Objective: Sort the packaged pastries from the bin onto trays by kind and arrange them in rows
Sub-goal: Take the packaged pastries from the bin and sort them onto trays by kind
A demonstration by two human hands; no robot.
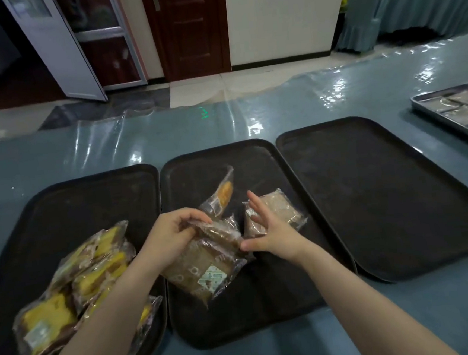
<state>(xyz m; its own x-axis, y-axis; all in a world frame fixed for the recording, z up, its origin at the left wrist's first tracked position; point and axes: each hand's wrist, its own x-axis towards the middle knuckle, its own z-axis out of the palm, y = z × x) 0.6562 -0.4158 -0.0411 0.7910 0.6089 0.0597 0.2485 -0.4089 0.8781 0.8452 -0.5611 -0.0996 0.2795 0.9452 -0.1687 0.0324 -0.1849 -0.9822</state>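
Note:
Three black trays lie side by side: left tray point(68, 203), middle tray point(267, 310), right tray point(393, 197). Several packs of yellow cake point(67, 291) are heaped on the left tray. On the middle tray lie a brown pastry pack point(207, 273), a second brown pack point(281, 210) and one yellow cake pack point(223, 192). My left hand point(173, 236) grips a brown wrapped pack point(220, 231) above the middle tray. My right hand point(268, 231) has its fingers spread and its thumb against that same pack's right end.
A metal tray point(430, 109) with dark pastries sits at the far right edge of the blue, plastic-covered table point(111, 142). Beyond the table are a tiled floor, a dark wooden door and an open glass door.

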